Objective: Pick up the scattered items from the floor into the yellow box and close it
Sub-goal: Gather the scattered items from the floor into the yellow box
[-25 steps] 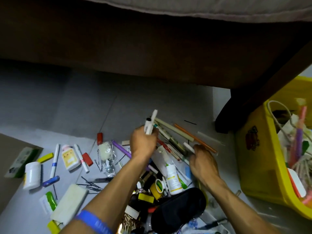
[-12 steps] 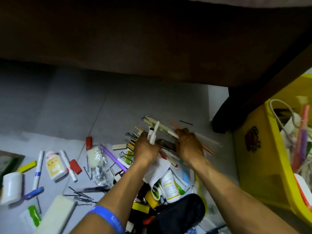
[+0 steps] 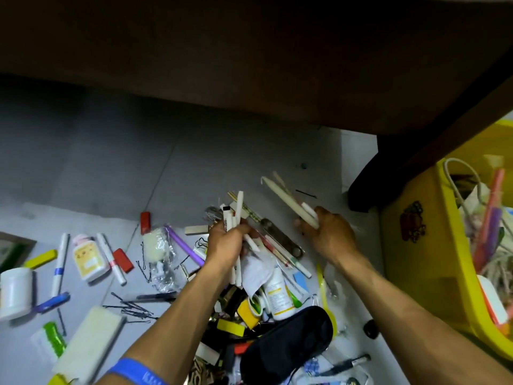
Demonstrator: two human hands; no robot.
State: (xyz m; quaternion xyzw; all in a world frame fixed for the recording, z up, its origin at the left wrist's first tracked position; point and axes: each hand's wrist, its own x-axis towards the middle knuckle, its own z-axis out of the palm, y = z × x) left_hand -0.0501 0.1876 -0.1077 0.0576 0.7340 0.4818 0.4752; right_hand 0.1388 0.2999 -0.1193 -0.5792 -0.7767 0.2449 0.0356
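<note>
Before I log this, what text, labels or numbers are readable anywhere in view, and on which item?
Nothing reads cleanly.
Blue wristband: pale lettering, too blurred to read.
White marker gripped in the left hand: red print along the barrel, too small.
White bottle with yellow label: lines of print, illegible.
Small bottle with pink cap: yellow label, illegible.
Yellow box: a picture sticker, no legible words.

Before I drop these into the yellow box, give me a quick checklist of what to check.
1. Left hand grip on white pens: ok.
2. Right hand grip on white sticks: ok.
3. Yellow box open, lid not in the way: ok.
4. Room inside the box: cannot tell, already quite full.
5. Floor cleared: not ok, bottle and black pouch remain.
</note>
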